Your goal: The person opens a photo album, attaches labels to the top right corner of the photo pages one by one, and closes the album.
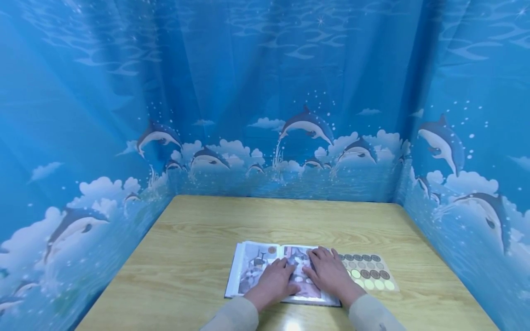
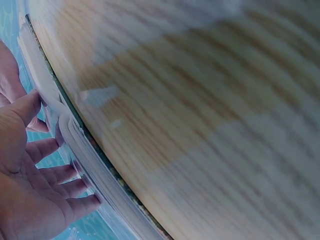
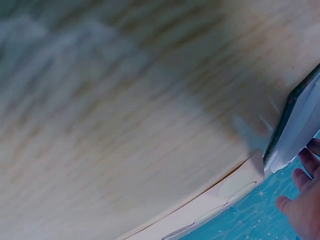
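Observation:
An open book (image 1: 251, 271) with glossy printed pages lies on the table, round stickers or discs showing on both pages. My left hand (image 1: 274, 281) rests across the inner part of the spread, thumb and fingers on the right page. On that page's right part lies my right hand (image 1: 330, 272), fingers extended. In the left wrist view, the left hand (image 2: 37, 187) has its fingers spread over the book's thick page block (image 2: 95, 155). The right wrist view shows part of the right hand (image 3: 305, 200) beside the book (image 3: 300, 120).
A sheet of round stickers (image 1: 387, 266), with brown discs and pale yellow circles, lies right of the book, partly behind the right hand. The wooden table (image 1: 198, 230) is enclosed by blue dolphin-printed curtains (image 1: 248, 92) at the back and sides.

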Demonstrator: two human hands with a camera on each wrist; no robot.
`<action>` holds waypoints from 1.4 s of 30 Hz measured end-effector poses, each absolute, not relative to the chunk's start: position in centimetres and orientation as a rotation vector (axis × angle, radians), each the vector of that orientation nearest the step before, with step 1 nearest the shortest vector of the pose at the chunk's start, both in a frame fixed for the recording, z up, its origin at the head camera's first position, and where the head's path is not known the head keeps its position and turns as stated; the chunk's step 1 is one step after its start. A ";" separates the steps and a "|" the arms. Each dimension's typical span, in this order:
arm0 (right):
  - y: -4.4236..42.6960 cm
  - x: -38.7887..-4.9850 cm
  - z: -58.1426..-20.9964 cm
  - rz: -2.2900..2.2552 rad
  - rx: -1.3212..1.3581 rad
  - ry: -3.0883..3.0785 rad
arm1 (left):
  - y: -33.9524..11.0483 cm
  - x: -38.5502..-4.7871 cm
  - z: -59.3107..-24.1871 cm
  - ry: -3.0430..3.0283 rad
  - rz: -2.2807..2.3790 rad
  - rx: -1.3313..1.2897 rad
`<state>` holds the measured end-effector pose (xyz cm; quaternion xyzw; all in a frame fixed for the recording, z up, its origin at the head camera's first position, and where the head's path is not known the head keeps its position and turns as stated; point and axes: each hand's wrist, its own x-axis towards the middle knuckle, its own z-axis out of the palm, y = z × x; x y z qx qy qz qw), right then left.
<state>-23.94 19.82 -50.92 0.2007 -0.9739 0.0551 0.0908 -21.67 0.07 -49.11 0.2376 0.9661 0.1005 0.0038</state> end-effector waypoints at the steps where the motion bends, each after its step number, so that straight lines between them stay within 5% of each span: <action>1: 19.8 -23.9 -50.9 0.162 0.595 -2.896 | 0.1 -21.7 -49.1 3.027 0.316 0.743; 42: 21.7 -23.4 -50.4 0.282 0.499 -2.902 | 0.3 -21.5 -49.0 3.052 0.284 0.711</action>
